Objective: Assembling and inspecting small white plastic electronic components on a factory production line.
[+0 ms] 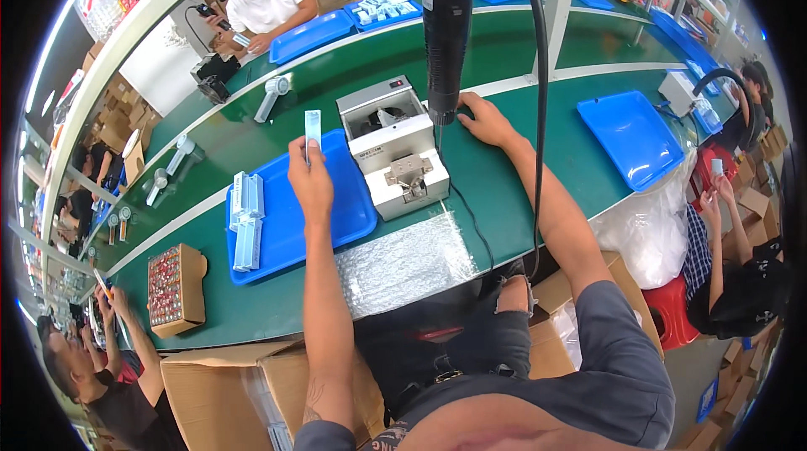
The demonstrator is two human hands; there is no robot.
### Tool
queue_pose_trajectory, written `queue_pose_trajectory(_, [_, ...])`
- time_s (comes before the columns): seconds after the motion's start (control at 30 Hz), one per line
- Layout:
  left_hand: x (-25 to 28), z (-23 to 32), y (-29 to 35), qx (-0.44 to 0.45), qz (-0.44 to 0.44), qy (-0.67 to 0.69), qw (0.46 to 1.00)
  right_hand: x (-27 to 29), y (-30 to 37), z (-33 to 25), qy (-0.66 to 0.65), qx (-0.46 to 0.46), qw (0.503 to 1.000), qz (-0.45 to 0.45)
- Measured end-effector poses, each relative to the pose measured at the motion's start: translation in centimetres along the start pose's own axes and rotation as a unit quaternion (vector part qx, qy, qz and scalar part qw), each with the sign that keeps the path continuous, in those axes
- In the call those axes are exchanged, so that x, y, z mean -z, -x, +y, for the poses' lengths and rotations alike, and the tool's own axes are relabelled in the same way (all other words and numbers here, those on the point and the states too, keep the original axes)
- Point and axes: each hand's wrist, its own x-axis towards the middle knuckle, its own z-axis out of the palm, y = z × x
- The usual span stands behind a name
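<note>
My left hand [309, 178] is closed around a slim light-blue plastic casing [313, 125], held upright over the far side of a blue tray [294, 241]. Several similar casings [247, 216] lie in a stack at the tray's left side. My right hand [489, 125] has its fingers apart, just right of a black electric screwdriver [445, 39] hanging tip down. Part of its fingertips is hidden behind the screwdriver, so I cannot tell whether they touch anything. Left of the screwdriver stands a white and grey screw feeder [395, 148] with a metal fixture at its front.
Bubble wrap [408, 262] covers the green bench's near edge. A cardboard box of small red-and-silver parts [175, 290] stands left, another blue tray [630, 140] right. A black cable [542, 115] hangs beside my right forearm. Open cartons [235, 384] sit below. Co-workers sit around.
</note>
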Motion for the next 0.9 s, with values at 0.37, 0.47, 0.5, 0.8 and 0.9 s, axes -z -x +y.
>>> queue_pose_trajectory(0.37, [-0.1,0.2,0.1,-0.002,0.002,-0.015,1.0,0.1,0.0,0.1,-0.004,0.003,1.0,0.003])
queue_pose_trajectory(0.47, [0.0,-0.7,-0.1,-0.025,0.021,-0.015,0.999,-0.9,-0.4,1.3,0.01,0.045,0.999,0.018])
queue_pose_trajectory(0.5, [-0.1,-0.9,-0.2,-0.066,0.025,-0.017,0.997,-1.0,-0.5,2.0,0.015,0.073,0.997,0.031])
queue_pose_trajectory(0.8, [-0.4,0.1,0.0,-0.041,0.037,-0.012,0.998,-0.3,0.0,4.8,0.004,0.002,0.999,-0.036])
queue_pose_trajectory(0.9, [0.4,0.2,0.4,-0.034,0.051,-0.012,0.998,-1.4,-0.4,4.9,-0.011,0.005,0.999,-0.048])
